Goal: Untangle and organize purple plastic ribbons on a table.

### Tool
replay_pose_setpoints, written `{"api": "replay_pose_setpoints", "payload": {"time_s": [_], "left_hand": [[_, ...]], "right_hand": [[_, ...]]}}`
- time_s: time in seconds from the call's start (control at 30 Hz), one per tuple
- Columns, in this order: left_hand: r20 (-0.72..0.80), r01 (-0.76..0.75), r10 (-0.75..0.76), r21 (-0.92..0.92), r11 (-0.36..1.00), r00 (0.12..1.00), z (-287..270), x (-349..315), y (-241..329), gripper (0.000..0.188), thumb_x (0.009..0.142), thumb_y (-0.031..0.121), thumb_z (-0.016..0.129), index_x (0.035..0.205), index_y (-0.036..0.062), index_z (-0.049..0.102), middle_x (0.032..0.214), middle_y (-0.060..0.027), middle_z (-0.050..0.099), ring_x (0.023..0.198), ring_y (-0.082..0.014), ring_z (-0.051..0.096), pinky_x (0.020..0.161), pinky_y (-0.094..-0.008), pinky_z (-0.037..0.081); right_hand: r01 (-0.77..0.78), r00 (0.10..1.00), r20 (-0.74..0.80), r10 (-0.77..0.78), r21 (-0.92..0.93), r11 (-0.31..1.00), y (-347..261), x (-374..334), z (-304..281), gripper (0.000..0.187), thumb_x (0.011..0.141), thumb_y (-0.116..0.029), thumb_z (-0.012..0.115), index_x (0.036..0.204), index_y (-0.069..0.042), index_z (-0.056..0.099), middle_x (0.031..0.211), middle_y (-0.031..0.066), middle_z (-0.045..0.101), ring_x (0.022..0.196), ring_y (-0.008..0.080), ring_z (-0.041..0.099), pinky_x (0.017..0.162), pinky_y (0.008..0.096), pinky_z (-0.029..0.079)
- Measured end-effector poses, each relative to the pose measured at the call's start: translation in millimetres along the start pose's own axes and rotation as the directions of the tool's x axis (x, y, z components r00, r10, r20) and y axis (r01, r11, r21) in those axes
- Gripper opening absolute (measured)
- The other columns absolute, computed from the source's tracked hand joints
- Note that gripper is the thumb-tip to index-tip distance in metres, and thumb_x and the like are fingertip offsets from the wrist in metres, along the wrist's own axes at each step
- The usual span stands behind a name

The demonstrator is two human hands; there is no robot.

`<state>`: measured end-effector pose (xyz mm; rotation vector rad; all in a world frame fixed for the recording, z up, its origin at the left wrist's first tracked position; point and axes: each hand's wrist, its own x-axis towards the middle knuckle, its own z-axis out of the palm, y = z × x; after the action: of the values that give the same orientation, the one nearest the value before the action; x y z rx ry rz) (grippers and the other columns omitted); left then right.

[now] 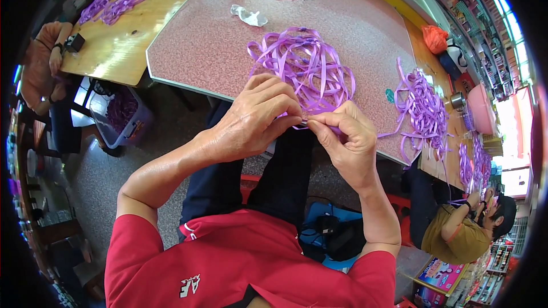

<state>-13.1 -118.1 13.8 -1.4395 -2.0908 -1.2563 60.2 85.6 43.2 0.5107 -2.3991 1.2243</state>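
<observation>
At frame centre, the left hand [254,117] and right hand [348,137] each pinch one purple ribbon [297,126], with the tangled ribbon heap [305,65] on the bench [205,45] seemingly still unworked.

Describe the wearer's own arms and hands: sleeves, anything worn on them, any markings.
Both arms are bare from just above the elbow down. The left hand and right hand wear no gloves, and no watch, bracelet or ring shows on either. The short sleeves belong to a red shirt that has a small white emblem on the chest. The fingernails look short and unpainted.
</observation>
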Motion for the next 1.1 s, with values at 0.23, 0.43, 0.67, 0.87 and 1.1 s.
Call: {"api": "replay_pose_setpoints", "payload": {"time_s": [0.23,0.43,0.67,0.87,1.1], "left_hand": [[0.347,0.541,-0.417,-0.6,0.59,0.84,-6,-8,5,0.024,0.103,0.024,0.054,0.092,0.0028,0.057,0.097,-0.0073,0.058,0.096,-0.0177,0.056,0.09,-0.0333,0.043],[0.243,0.362,-0.512,-0.921,0.145,0.824,12,-7,16,0.025,0.103,0.027,0.053,0.093,0.0041,0.059,0.103,-0.0082,0.061,0.092,-0.0144,0.056,0.087,-0.0297,0.044],[-0.048,0.267,-0.316,-0.422,0.866,0.948,21,3,13,0.008,0.09,-0.003,0.062,0.096,0.0014,0.058,0.108,-0.0116,0.064,0.098,-0.0186,0.06,0.086,-0.0358,0.048],[-0.135,-0.124,0.117,-0.047,0.991,0.984,18,13,8,0.024,0.072,-0.007,0.072,0.09,0.0031,0.059,0.101,-0.0113,0.065,0.091,-0.0311,0.062,0.079,-0.039,0.049],[-0.114,-0.061,0.066,0.044,0.997,0.991,15,11,12,0.027,0.069,-0.008,0.072,0.09,0.0038,0.06,0.1,-0.0104,0.065,0.091,-0.0287,0.063,0.078,-0.0388,0.049]], "right_hand": [[-0.375,0.926,0.126,0.355,0.402,0.835,20,-3,-15,0.009,0.09,-0.004,0.071,0.099,-0.001,0.07,0.084,-0.0029,0.063,0.077,0.0027,0.056,0.067,0.0173,0.045],[-0.359,0.929,0.085,0.359,0.438,0.825,17,-9,-2,0.004,0.091,-0.003,0.07,0.095,-0.001,0.068,0.084,-0.003,0.062,0.074,0.0024,0.055,0.066,0.0184,0.044],[-0.149,0.986,-0.018,0.163,0.313,0.938,9,-20,8,0.006,0.094,-0.001,0.064,0.097,0.003,0.067,0.088,0.0017,0.061,0.074,0.0053,0.054,0.065,0.0202,0.043],[-0.455,0.868,0.122,0.481,0.585,0.671,2,-17,-1,0.013,0.095,-0.013,0.067,0.091,-0.001,0.071,0.079,-0.0031,0.06,0.063,0.0001,0.045,0.053,0.0176,0.03],[-0.158,0.977,-0.079,0.197,0.349,0.924,8,-18,11,0.013,0.094,-0.014,0.069,0.089,-0.002,0.069,0.08,-0.0044,0.058,0.066,0.001,0.045,0.057,0.0186,0.033]]}}
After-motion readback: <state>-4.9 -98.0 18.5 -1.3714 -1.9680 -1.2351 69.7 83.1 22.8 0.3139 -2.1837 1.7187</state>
